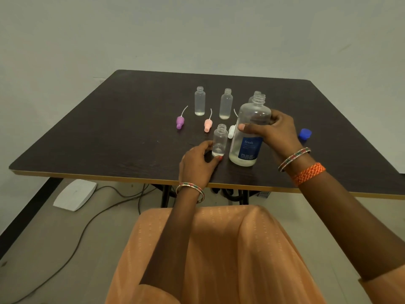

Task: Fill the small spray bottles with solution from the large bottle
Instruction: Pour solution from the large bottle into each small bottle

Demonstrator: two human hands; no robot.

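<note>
My right hand [278,132] wraps the large bottle [247,132], standing uncapped near the table [87,139] front edge, ready to tip, I reckon. My left hand [198,164] pinches the base of the nearest small bottle [219,140], steadying it just beside the large one. It's clear, open-necked, with only a thin film of liquid at the bottom.

Head-worn view, facing forward and down, table [131,137] near

"fresh" on large bottle [248,132] blue label [250,148].
</note>
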